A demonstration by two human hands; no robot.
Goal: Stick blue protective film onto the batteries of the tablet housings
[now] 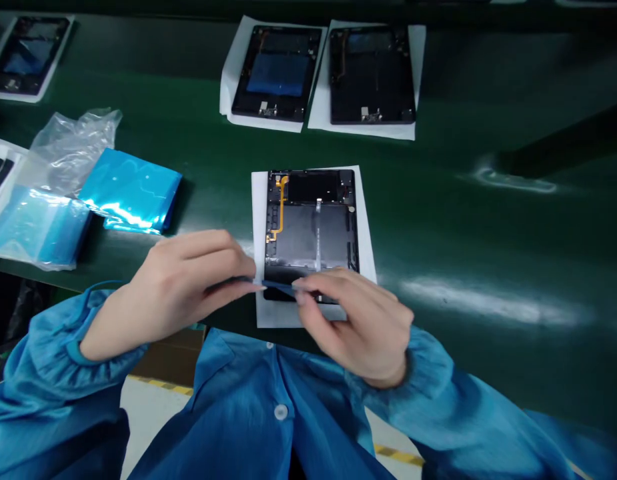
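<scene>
In the head view, an opened tablet housing (298,230) lies on a white sheet (365,247) in front of me. An orange flex cable (281,208) runs down its left side, and a pale strip crosses its middle. Above its near edge, a thin bluish sheet (277,285), seen almost edge-on, spans between my hands; its exact kind is unclear. My left hand (198,280) pinches the sheet's left end between thumb and fingers. At the other end, my right hand (355,317) grips it with thumb and forefinger. Both hands hide part of the housing's lower edge.
Two more open housings, one with a blue sheet (278,74) and one without (372,80), lie on paper at the back. Another housing (25,57) sits far left. Shiny blue film packets (133,190) and a clear plastic bag (75,147) rest on the green table (468,253).
</scene>
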